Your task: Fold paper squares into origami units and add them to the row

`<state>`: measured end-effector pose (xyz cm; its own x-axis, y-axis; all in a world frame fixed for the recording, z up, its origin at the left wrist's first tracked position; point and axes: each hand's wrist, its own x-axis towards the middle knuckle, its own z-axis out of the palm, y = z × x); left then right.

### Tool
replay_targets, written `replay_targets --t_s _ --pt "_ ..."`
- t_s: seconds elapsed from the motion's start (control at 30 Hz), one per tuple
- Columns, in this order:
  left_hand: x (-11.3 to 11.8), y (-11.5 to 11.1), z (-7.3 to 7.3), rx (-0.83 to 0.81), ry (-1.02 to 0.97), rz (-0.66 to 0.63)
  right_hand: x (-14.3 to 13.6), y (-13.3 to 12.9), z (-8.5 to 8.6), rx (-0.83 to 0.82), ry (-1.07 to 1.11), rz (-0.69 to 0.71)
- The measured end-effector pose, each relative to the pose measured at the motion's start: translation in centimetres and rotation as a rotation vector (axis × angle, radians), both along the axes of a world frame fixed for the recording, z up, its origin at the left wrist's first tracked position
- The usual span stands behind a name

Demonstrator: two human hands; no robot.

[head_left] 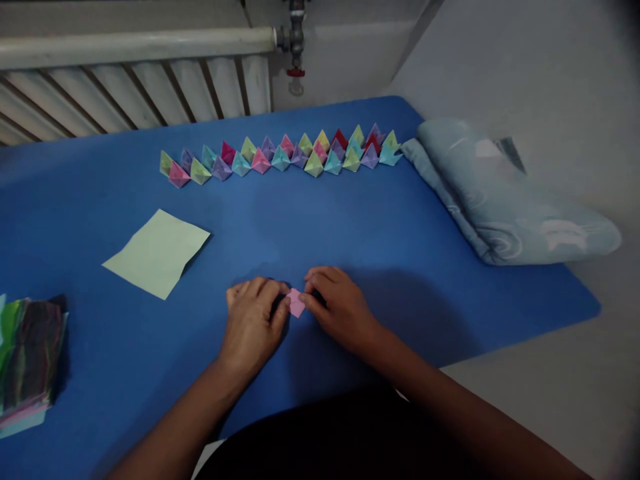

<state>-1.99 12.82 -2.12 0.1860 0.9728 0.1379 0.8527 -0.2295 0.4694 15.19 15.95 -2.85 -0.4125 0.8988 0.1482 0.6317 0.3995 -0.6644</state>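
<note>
A small folded piece of pink paper (297, 303) is pinched between my two hands, low over the blue table. My left hand (254, 312) grips its left edge between thumb and fingers. On the opposite edge, the thumb and fingers of my right hand (340, 305) close on it. Parts of the paper are hidden under the fingertips. To the left lies a square sheet of pale green paper (157, 253) with slightly raised edges. Several folded paper boats (261, 161) in pink, green, purple, blue, red and yellow stand in two rows beyond my hands.
The blue table (320, 220) has a stack of coloured paper (33, 360) at its left edge. A folded grey-blue blanket (505, 200) rests at the right by the wall. Behind the table are a white radiator (135, 50) and a pipe valve (296, 40) with a red handle.
</note>
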Motion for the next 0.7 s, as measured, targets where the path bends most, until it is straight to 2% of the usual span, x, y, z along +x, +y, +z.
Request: replay_targets --t_s 0.17,0.23,0.43,0.7 --pt "0.8 -1.5 -0.6 0.296 0.219 -0.092 -0.1 0.1 -0.2 0.053 -0.057 0.021" --pt "0.9 -2.3 -0.6 0.355 0.302 -0.138 -0.1 0.1 -0.1 0.059 -0.074 0.041" --pt "0.5 -3.8 -0.6 0.356 0.401 -0.151 0.0 0.0 0.2 0.067 -0.087 0.056" --pt "0.4 -4.2 -1.1 0.371 0.401 -0.117 0.0 0.1 0.0 0.093 -0.114 0.059"
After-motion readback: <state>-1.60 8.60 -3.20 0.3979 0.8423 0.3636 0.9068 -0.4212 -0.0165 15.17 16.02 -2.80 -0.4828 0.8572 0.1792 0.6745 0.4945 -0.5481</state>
